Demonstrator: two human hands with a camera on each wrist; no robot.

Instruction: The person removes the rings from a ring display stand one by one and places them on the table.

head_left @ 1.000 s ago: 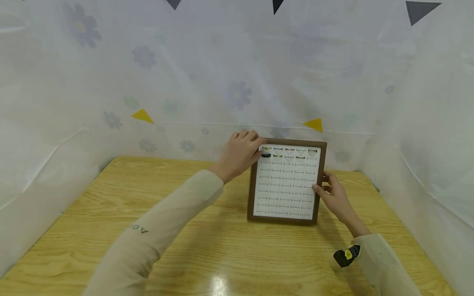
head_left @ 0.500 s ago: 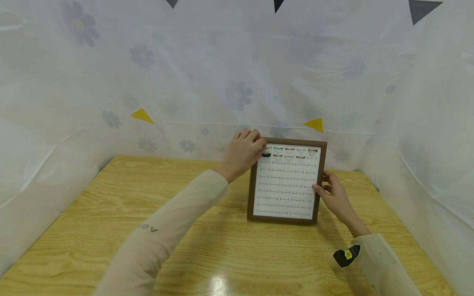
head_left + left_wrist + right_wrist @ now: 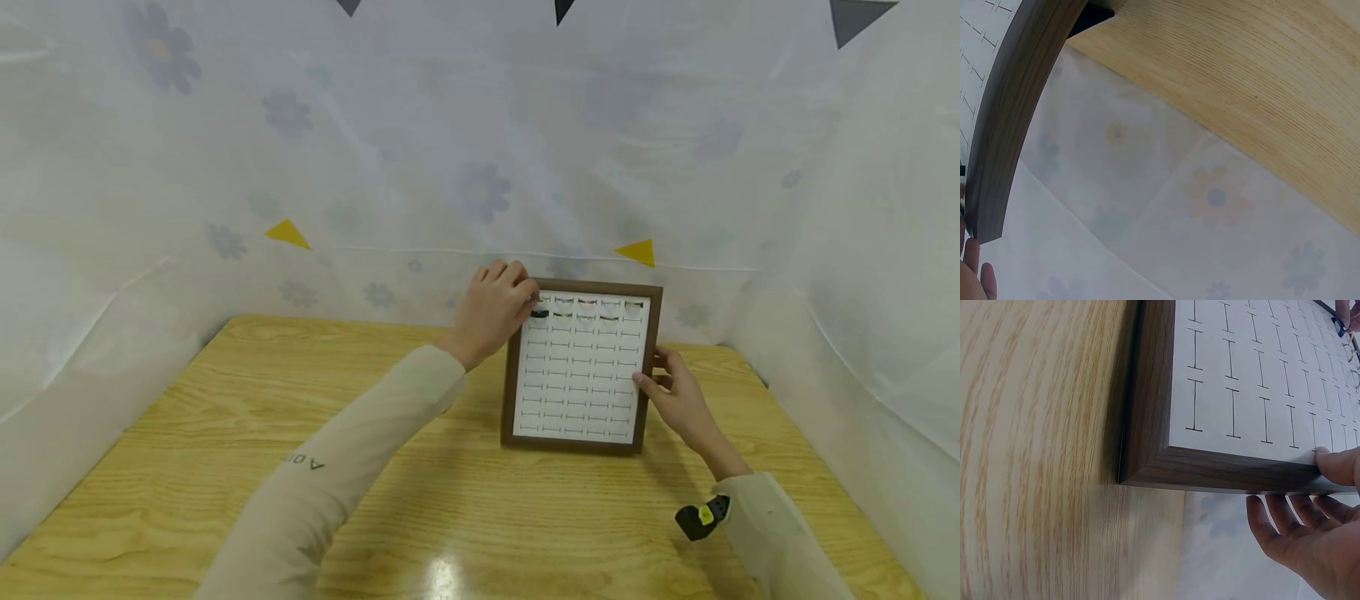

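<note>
A brown wooden frame (image 3: 512, 392) stands upright at the back of the table. Its white insert has rows of slits, and several rings sit in the top row, among them a black ring (image 3: 538, 314). My left hand (image 3: 491, 312) is at the frame's top-left corner, its curled fingertips pinching at a small ring in the corner slot. My right hand (image 3: 675, 396) grips the frame's right edge. The right wrist view shows the frame (image 3: 1160, 394) with the thumb (image 3: 1338, 465) on its front and the fingers behind. The left wrist view shows the frame's side (image 3: 1016, 112) and fingertips (image 3: 975, 275).
The wooden table (image 3: 225, 400) is walled on three sides by a white flower-print curtain (image 3: 375, 167). A black and yellow device (image 3: 701, 517) sits at my right wrist. A dark prop (image 3: 1088, 15) shows behind the frame.
My left hand's fingers have crept slightly right onto the top-left slot, now covering the ring there. The right hand and the frame have not moved.
</note>
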